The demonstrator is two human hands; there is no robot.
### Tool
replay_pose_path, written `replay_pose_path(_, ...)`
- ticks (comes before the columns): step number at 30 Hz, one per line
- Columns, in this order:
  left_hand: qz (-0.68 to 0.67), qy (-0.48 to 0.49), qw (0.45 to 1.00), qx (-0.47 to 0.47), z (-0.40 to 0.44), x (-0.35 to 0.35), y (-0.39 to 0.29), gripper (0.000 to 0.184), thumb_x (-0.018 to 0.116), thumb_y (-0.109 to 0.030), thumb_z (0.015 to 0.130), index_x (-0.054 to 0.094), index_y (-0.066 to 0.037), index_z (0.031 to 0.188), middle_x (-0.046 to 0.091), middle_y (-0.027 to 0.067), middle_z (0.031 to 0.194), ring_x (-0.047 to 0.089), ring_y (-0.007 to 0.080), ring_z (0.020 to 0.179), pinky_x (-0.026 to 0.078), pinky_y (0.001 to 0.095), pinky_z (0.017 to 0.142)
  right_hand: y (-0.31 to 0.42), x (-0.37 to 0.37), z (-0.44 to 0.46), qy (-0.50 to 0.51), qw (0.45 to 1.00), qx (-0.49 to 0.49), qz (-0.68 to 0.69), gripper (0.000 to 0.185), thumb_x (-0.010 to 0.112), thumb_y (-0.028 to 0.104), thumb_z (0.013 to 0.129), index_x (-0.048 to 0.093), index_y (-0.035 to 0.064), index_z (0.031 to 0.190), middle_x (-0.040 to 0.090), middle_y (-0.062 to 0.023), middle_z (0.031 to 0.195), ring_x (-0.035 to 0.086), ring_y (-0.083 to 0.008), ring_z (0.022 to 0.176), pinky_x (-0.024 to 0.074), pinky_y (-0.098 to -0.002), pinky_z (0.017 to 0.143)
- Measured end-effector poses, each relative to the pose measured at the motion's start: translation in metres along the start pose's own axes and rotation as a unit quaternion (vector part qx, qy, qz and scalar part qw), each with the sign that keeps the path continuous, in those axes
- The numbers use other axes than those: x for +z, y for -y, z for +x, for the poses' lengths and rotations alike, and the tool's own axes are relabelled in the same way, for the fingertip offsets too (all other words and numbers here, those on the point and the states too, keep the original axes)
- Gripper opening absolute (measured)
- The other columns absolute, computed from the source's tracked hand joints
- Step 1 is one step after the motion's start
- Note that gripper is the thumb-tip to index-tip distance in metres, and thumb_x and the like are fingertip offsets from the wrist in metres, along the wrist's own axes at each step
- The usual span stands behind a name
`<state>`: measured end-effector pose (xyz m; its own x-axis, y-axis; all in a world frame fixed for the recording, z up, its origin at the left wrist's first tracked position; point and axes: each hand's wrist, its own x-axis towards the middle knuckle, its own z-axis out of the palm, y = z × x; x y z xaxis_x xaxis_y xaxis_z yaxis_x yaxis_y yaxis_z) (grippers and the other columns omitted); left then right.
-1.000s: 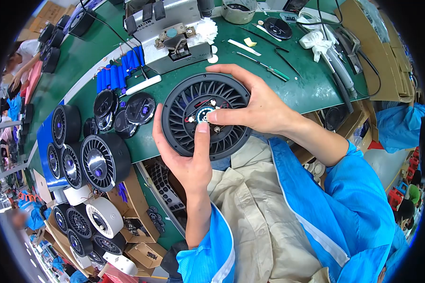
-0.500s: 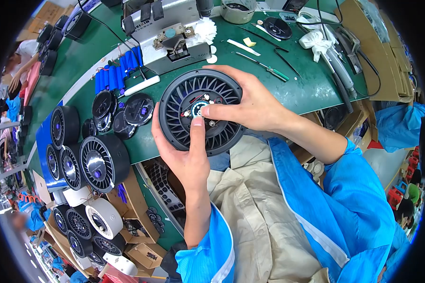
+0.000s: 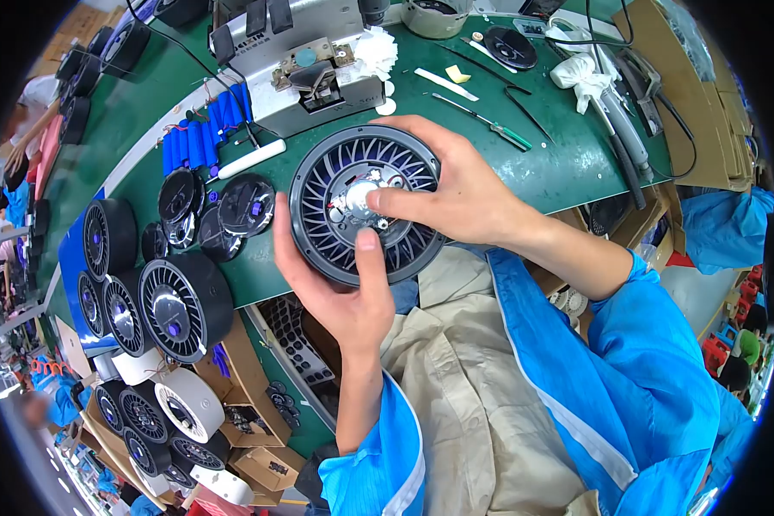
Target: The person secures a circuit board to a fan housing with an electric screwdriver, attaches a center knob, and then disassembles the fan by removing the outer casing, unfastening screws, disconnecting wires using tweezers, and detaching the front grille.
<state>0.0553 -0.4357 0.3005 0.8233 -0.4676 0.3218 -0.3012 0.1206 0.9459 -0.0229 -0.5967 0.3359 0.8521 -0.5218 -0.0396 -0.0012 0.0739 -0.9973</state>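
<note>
A black round housing with wheel-like spokes is held between both hands above the bench's front edge, its spoked face turned up toward me. At its hub lies a shiny silver round part, with small white connectors and red wire around it. My left hand cups the lower left rim, its thumb resting just below the hub. My right hand grips the right rim, fingers behind it, and the thumb presses on the silver part. Both hands are closed on the housing; the fingers beneath it are partly hidden.
Finished-looking black spoked housings stand at left. Near them lie round black covers, blue cylinders and a white-handled tool. A metal machine stands behind. A green-handled screwdriver and black tweezers lie at right.
The housing's face has tilted slightly, and the hub now shows bright silver. My left thumb has slid a little down and away from the hub centre; the right thumb stays there.
</note>
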Motion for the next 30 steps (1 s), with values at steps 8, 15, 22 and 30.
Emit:
replay_pose_path(8, 0.153, 0.121, 0.971, 0.137, 0.005, -0.016, -0.001, 0.083, 0.091, -0.045, 0.080, 0.059, -0.008, 0.147, 0.027, 0.0361, 0.164, 0.045, 0.0509, 0.144, 0.048, 0.0554, 0.112, -0.004, -0.001, 0.000, -0.005, 1.000, -0.014, -0.026, 0.066, 0.085, 0.004, 0.087, 0.052, -0.0039, 0.144, 0.071, -0.0109, 0.124, 0.068, -0.0139, 0.113, 0.0571, -0.0311, 0.099)
replay_pose_path(15, 0.252, 0.143, 0.944, 0.156, 0.009, -0.024, -0.007, 0.099, 0.098, -0.060, 0.060, 0.067, -0.015, 0.142, 0.027, 0.0352, 0.163, 0.045, 0.0539, 0.144, 0.048, 0.0573, 0.111, -0.002, -0.003, 0.001, 0.002, 0.999, -0.023, -0.040, 0.065, 0.083, 0.003, 0.088, 0.051, -0.0038, 0.144, 0.070, -0.0115, 0.125, 0.068, -0.0148, 0.114, 0.0572, -0.0316, 0.099)
replay_pose_path(22, 0.280, 0.142, 0.934, 0.169, 0.012, -0.024, -0.008, 0.099, 0.095, -0.065, 0.062, 0.066, -0.015, 0.142, 0.030, 0.0296, 0.166, 0.045, 0.0484, 0.145, 0.046, 0.0547, 0.112, -0.006, -0.005, 0.003, 0.016, 1.000, -0.009, -0.001, 0.063, 0.080, 0.001, 0.091, 0.050, -0.0035, 0.145, 0.069, -0.0120, 0.128, 0.067, -0.0150, 0.117, 0.0565, -0.0322, 0.101)
replay_pose_path(30, 0.249, 0.145, 0.947, 0.140, 0.010, -0.023, -0.009, 0.094, 0.096, -0.061, 0.064, 0.068, -0.015, 0.139, 0.028, 0.0281, 0.166, 0.044, 0.0469, 0.146, 0.047, 0.0532, 0.113, 0.000, -0.005, 0.002, 0.029, 1.000, 0.007, 0.009, 0.064, 0.078, 0.001, 0.093, 0.047, -0.0038, 0.148, 0.068, -0.0124, 0.129, 0.065, -0.0154, 0.120, 0.0542, -0.0321, 0.104)
